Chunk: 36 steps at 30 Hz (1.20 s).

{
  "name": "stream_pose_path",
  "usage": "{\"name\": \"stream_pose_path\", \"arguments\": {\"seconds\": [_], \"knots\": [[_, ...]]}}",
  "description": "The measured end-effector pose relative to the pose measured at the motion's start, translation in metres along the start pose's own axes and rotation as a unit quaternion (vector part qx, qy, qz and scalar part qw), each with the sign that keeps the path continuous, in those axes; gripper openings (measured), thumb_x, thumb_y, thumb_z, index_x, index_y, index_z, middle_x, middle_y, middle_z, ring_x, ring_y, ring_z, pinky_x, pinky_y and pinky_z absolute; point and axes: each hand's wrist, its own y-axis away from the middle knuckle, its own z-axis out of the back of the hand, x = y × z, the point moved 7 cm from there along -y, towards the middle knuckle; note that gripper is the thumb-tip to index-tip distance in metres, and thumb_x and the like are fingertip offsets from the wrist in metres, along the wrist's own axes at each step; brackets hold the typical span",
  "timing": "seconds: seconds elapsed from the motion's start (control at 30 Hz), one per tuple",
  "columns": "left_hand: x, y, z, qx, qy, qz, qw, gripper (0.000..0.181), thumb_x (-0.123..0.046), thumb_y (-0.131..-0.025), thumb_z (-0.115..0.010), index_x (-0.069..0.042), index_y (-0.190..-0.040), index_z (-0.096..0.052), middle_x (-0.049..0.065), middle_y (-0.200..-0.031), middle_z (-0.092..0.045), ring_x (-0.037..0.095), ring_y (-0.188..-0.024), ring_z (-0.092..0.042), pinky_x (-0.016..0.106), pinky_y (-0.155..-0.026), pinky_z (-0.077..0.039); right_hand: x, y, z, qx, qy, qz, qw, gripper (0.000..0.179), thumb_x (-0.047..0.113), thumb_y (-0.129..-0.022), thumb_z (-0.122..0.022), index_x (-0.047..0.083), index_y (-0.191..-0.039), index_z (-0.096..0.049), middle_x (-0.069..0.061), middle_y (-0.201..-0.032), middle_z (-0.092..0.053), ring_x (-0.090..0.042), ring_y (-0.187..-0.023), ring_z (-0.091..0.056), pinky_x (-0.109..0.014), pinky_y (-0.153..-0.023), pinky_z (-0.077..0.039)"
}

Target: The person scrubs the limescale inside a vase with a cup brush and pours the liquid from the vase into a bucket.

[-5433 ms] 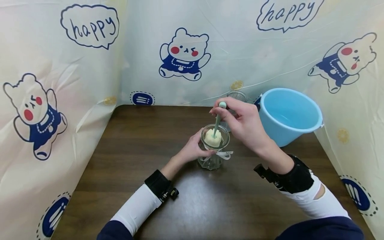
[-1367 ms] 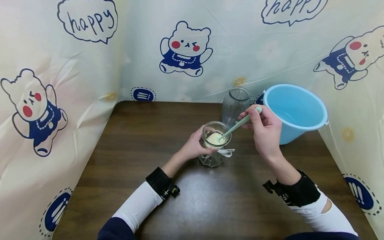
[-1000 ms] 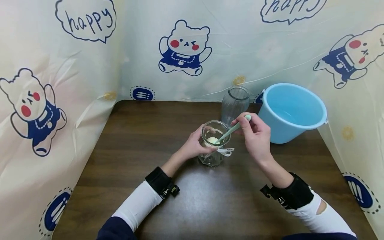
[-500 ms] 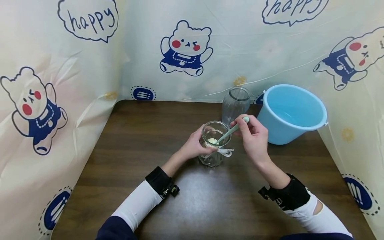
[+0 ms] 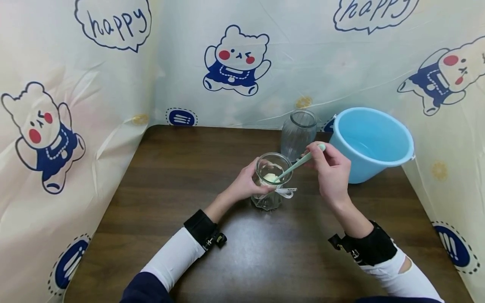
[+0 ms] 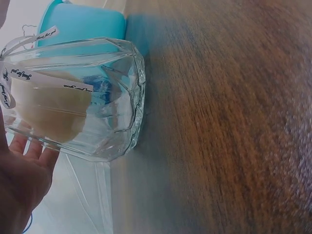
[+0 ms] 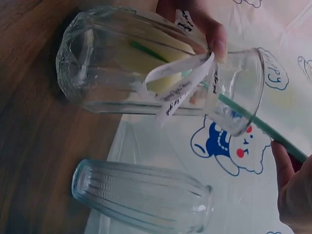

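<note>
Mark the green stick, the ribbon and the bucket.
Green stick (image 5: 299, 163), head view: middle of its shaft.
Ribbon (image 7: 183, 89), right wrist view: a strip of its bow.
Bucket (image 5: 366, 169), head view: outer wall.

1. The left arm (image 5: 176, 252) slants up and to the right from the bottom edge of the head view, its sleeve (image 5: 176, 261) white, then dark blue farther up.
2. The left wrist (image 5: 217, 210) is roughly straight, carrying on the forearm's line.
3. The left hand (image 5: 246, 184) grips, thumb along the near side and pointing right, fingers round the far side and mostly hidden from the head; the left wrist view shows several fingertips side by side.
4. The right arm (image 5: 403, 273) slants up and to the left, with skin showing through a sleeve opening.
5. The right hand (image 5: 332, 172) pinches between thumb and fingers, apart from the left.
</note>
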Motion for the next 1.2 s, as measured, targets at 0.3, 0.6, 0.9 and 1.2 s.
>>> {"name": "stream_pose_path", "arguments": {"seconds": [0.3, 0.6, 0.9, 1.2], "knots": [[0.000, 0.001, 0.000, 0.000, -0.007, 0.011, 0.9999, 0.063, -0.013, -0.069, -0.082, 0.001, -0.123, -0.053, 0.015, -0.120, -0.064, 0.023, -0.111, -0.056, 0.045, -0.099, -0.044, 0.011, -0.004, 0.008, -0.033, -0.047, 0.020, 0.9982, 0.020, 0.010, -0.092, -0.064, -0.009, -0.098, -0.068, -0.013, -0.087, -0.067, -0.022, -0.074, -0.067, -0.027, -0.063, -0.059], [-0.005, 0.000, 0.003, -0.002, -0.012, 0.007, 0.9999, 0.063, -0.012, -0.068, -0.082, 0.001, -0.123, -0.054, 0.015, -0.119, -0.064, 0.023, -0.109, -0.056, 0.045, -0.098, -0.044, 0.003, 0.000, 0.008, -0.043, -0.077, 0.000, 0.9961, 0.019, 0.009, -0.093, -0.063, -0.008, -0.098, -0.067, -0.010, -0.085, -0.067, -0.023, -0.074, -0.068, -0.028, -0.066, -0.059], [-0.003, 0.000, 0.000, -0.002, -0.002, 0.005, 1.0000, 0.064, -0.010, -0.069, -0.082, 0.003, -0.124, -0.053, 0.021, -0.119, -0.065, 0.028, -0.112, -0.058, 0.045, -0.102, -0.042, -0.009, 0.007, -0.001, -0.013, 0.041, -0.016, 0.9990, 0.028, 0.019, -0.093, -0.064, -0.008, -0.102, -0.068, -0.007, -0.090, -0.065, -0.019, -0.082, -0.063, -0.016, -0.073, -0.054], [0.031, -0.003, -0.008, -0.005, -0.014, 0.004, 0.9999, 0.063, -0.021, -0.068, -0.084, -0.008, -0.122, -0.054, 0.013, -0.118, -0.068, 0.021, -0.114, -0.057, 0.042, -0.102, -0.042, 0.001, 0.015, -0.012, 0.040, 0.128, -0.001, 0.9909, 0.023, 0.015, -0.097, -0.058, -0.007, -0.099, -0.066, -0.016, -0.072, -0.055, -0.021, -0.064, -0.050, -0.017, -0.051, -0.040]]}}
